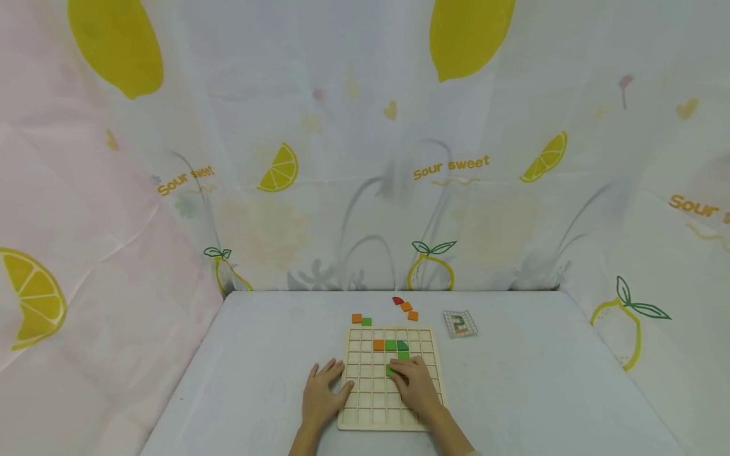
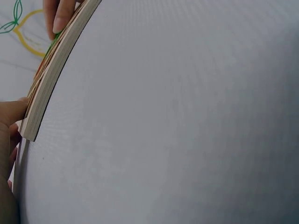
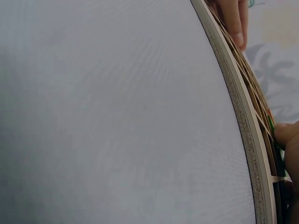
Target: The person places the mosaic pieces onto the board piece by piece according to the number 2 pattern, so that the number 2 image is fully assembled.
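Note:
A pale wooden grid board [image 1: 367, 405] lies on the white table. My left hand [image 1: 324, 396] rests with fingers spread at its left edge, the thumb on the rim. Over the board's middle, my right hand [image 1: 419, 386] pinches a green square tile [image 1: 390, 370] between thumb and fingertips, low at the grid. Above it in the grid sit an orange tile [image 1: 379, 345], a green tile [image 1: 390, 345], a dark green rounded tile [image 1: 402, 346] and another green tile [image 1: 403, 356]. Both wrist views show mostly the board's side edge [image 2: 56, 70] and tabletop.
Behind the board lie a loose orange tile [image 1: 357, 318] touching a green one [image 1: 367, 322], a red rounded tile [image 1: 397, 301] and two more orange tiles [image 1: 406, 306]. A small pattern card [image 1: 460, 323] lies at the back right. Lemon-print cloth [image 1: 353, 209] hangs around the table.

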The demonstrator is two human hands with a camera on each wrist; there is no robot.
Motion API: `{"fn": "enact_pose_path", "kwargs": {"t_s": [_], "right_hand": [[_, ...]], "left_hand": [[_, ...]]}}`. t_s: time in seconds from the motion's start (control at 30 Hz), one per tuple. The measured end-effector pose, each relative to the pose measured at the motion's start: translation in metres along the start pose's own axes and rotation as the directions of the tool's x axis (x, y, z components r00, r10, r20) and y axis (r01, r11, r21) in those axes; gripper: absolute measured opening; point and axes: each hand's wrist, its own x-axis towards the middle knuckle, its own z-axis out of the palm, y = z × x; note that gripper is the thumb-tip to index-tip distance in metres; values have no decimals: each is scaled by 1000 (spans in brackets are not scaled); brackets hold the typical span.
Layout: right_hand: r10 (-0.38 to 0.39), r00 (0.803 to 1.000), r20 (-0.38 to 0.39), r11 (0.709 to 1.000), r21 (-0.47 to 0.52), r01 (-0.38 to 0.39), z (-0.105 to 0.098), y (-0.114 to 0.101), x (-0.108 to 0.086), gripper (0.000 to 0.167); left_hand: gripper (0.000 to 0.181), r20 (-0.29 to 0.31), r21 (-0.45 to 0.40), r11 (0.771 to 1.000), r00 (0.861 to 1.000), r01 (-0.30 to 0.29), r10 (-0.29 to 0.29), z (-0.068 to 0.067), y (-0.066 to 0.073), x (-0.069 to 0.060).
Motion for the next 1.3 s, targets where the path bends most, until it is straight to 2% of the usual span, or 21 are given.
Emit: {"fn": "enact_pose_path", "kwargs": {"t_s": [0.17, 0.4, 0.63, 0.73, 0.83, 1.03, 1.3], "right_hand": [[1, 1000, 4, 1000, -17, -1, 2, 1, 3, 16], [27, 997, 72, 999, -47, -23, 2, 2, 4, 22], [-68, 996, 58, 990, -117, 74, 3, 2, 6, 25], [-81, 995, 54, 988, -131, 87, 4, 2, 5, 26], [-62, 998, 21, 989, -130, 65, 4, 2, 3, 27], [-75, 990, -122, 994, -87, 65, 0, 7, -2, 25], [-44, 984, -170, 999, -39, 37, -11, 15, -7, 19]], "left_hand": [[41, 9, -4, 1000, 1000, 14, -14, 1, 0, -1], [40, 4, -9, 1000, 1000, 19, -19, 0, 3, -3], [40, -5, -1, 1000, 1000, 13, -13, -2, 3, -3], [40, -10, -7, 1000, 1000, 19, -19, -2, 4, -3], [40, -7, -16, 1000, 1000, 20, -20, -1, 4, -3], [40, 1, -15, 1000, 1000, 15, -15, 0, 4, -3], [40, -7, 1, 1000, 1000, 5, -5, -2, 2, 0]]}}
